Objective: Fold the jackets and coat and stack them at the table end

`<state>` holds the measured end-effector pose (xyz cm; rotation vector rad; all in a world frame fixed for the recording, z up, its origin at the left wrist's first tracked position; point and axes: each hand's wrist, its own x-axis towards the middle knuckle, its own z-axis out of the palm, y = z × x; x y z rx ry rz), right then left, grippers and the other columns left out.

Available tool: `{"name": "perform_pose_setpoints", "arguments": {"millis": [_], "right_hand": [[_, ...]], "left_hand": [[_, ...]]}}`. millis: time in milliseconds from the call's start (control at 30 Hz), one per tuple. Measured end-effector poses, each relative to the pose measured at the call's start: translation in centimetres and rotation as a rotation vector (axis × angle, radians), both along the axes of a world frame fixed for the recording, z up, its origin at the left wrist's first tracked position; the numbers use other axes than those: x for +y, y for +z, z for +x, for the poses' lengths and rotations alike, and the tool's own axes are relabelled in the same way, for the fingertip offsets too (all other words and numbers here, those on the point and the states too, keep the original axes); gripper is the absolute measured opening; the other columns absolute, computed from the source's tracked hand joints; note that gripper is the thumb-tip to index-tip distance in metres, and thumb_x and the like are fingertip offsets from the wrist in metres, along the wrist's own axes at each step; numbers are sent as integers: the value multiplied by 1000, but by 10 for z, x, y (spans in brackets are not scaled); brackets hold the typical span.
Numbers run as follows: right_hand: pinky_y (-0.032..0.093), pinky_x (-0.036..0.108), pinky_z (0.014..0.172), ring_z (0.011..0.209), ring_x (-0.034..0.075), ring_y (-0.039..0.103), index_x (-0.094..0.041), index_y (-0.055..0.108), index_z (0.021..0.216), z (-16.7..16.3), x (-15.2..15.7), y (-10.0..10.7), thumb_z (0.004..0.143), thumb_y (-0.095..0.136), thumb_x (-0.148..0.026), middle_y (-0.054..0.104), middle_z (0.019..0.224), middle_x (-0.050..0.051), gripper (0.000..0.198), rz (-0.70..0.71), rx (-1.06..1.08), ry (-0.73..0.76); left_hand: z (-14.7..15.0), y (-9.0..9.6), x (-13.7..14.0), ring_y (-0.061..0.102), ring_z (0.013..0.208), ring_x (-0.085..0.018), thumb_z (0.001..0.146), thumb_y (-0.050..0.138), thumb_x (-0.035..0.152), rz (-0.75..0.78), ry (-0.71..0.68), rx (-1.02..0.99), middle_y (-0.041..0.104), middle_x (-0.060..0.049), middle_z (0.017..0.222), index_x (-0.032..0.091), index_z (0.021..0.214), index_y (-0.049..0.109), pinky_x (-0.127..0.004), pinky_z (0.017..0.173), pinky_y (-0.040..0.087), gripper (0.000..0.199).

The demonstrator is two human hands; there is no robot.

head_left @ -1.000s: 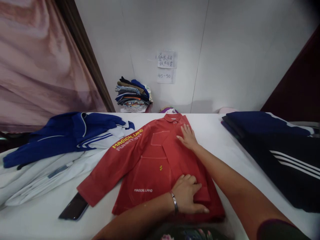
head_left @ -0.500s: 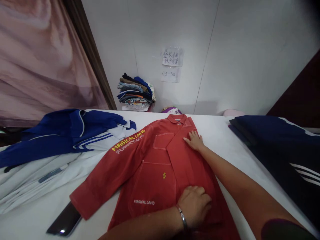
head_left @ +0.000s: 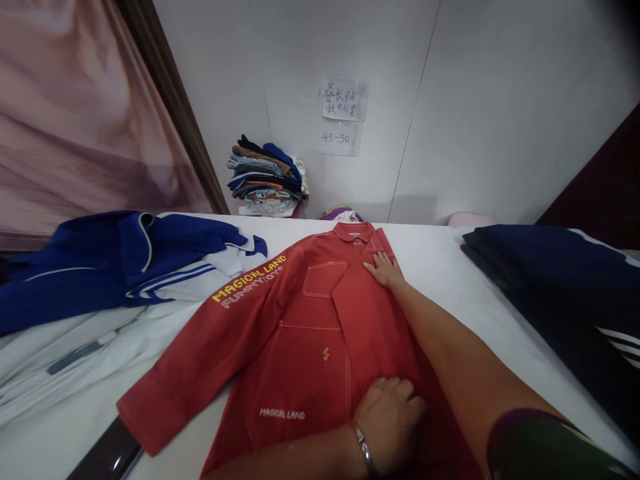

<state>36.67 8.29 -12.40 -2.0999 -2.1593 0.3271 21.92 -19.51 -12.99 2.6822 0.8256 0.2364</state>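
A red jacket (head_left: 295, 333) with yellow "MAGICAL LAND" lettering lies flat on the white table (head_left: 430, 253), collar toward the wall, its right side folded inward. My right hand (head_left: 384, 269) presses palm-down near the collar on the folded edge. My left hand (head_left: 390, 420), with a metal bracelet on the wrist, rests on the lower part of the fold near the hem. One sleeve stretches out to the lower left.
A blue and white jacket (head_left: 125, 260) lies heaped at the left. Dark navy garments (head_left: 560, 273) with white stripes lie at the right. A black phone (head_left: 107, 457) sits under the red cuff. Folded clothes (head_left: 265, 177) are stacked by the wall.
My right hand slid a little up toward the collar. My left hand stayed pressed low on the fold. The view shifted closer, so the jacket fills more of the frame.
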Motion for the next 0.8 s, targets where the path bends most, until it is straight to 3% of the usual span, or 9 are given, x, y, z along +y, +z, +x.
{"name": "perform_pose_setpoints", "arguments": {"millis": [200,400,500,667,800], "right_hand": [[7,51,111,142,26,7,-13,27,145,-12,-23,17,89,13,-64,12,155,13,76,-17,52,-18],[3,48,112,142,25,3,-17,20,148,-49,-91,10,84,24,-71,9,156,12,83,22,77,280],[3,47,112,143,25,2,-17,20,148,-57,-106,13,85,28,-70,7,156,12,83,18,72,274],[5,47,112,143,24,4,-19,19,148,-47,-127,30,87,24,-68,10,155,11,79,-81,149,234],[8,47,113,142,25,12,-16,28,146,-25,-173,25,89,27,-64,19,153,12,75,-34,138,230]], "left_hand": [[-1,16,1,55,93,-24,89,32,47,-112,53,-40,58,-8,96,32,105,56,-45,80,46,32],[-1,23,0,55,93,-23,90,37,44,-48,53,-62,59,-6,96,30,102,57,-42,80,46,28],[-1,24,-1,55,90,-21,89,41,41,14,51,-68,59,-4,95,27,102,58,-38,78,46,26],[-1,25,-2,55,91,-18,89,45,38,76,59,-72,59,-1,97,26,106,58,-34,80,45,24],[-1,26,-3,55,90,-18,89,46,37,79,65,-75,60,-2,95,24,103,61,-33,80,45,24]]}}
